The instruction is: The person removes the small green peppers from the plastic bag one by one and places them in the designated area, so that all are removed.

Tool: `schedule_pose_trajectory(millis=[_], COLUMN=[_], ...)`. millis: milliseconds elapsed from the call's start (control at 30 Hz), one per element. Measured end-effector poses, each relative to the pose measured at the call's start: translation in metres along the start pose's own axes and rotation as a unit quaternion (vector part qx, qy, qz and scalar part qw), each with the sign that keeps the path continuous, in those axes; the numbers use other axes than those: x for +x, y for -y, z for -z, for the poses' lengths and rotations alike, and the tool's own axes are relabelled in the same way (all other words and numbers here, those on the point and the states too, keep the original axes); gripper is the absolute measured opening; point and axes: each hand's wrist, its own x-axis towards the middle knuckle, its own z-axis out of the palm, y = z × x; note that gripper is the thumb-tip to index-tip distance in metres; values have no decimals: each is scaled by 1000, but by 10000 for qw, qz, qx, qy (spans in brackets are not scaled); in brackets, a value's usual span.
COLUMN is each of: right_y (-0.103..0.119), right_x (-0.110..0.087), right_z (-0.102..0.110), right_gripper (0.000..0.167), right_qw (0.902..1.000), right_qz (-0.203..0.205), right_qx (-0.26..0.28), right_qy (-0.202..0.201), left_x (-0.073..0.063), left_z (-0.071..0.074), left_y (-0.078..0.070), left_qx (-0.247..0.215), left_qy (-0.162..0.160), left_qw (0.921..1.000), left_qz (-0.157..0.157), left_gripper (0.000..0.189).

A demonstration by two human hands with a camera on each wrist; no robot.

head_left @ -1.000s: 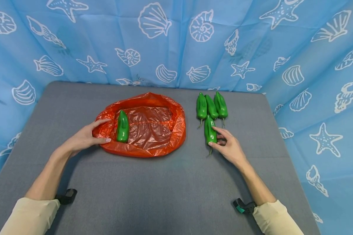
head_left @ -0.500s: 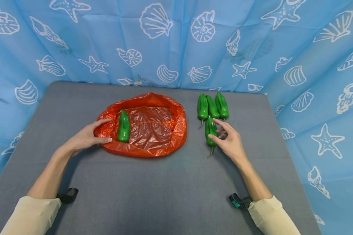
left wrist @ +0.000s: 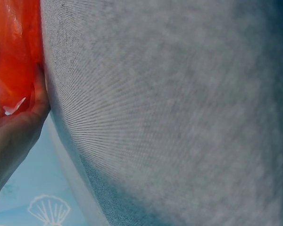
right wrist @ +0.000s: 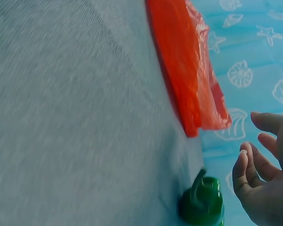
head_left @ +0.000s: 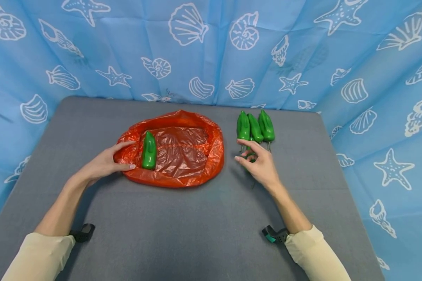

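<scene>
A red plastic bag (head_left: pixel 176 182) lies with its mouth spread wide, and one green pepper (head_left: pixel 149 152) rests inside near its left end. My left hand (head_left: pixel 100 166) holds that left end, thumb on the near side and fingers on the far side; the left wrist view shows the hand around the red plastic (left wrist: pixel 15 52). To the bag's right, my right hand (head_left: pixel 263 167) hovers with parted, bent fingers and nothing in them. It mostly hides a green pepper lying under it, whose stem end (right wrist: pixel 202 202) appears in the right wrist view.
Three more green peppers lie side by side behind the right hand, the nearest to the bag being the left pepper (head_left: pixel 243 125). A grey cloth (head_left: pixel 183 234) covers the table. A blue shell-print curtain (head_left: pixel 211 50) hangs behind and to the right.
My right hand has come off the front pepper, its fingers parting, and moved left and over it without taking it. My left hand keeps its place on the bag.
</scene>
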Motion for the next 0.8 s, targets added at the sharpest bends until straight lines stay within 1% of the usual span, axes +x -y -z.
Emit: schedule_pose_trajectory(millis=[167,267,600,767,800], right_y=[9,12,27,35,32], right_x=[7,11,27,34,36], right_z=[-9,-16,-42,-57,-62], right_gripper=[47,47,46,47,47], right_qw=[9996,9986,9923,9903,9902], right_qz=[166,221,389,404,406], right_qx=[186,424,962,973,947], right_qy=[129,240,681,909,945], left_x=[0,0,0,0,0], left_z=[1,1,0,-1,-1], left_y=[0,0,0,0,1], left_qx=[8,5,-2,23,33], left_qy=[4,6,-58,-91,-96], left_qw=[10000,10000,10000,9999,9999], left_qz=[-50,-47,-79,-51,-47], left_gripper=[89,90,91,92,93])
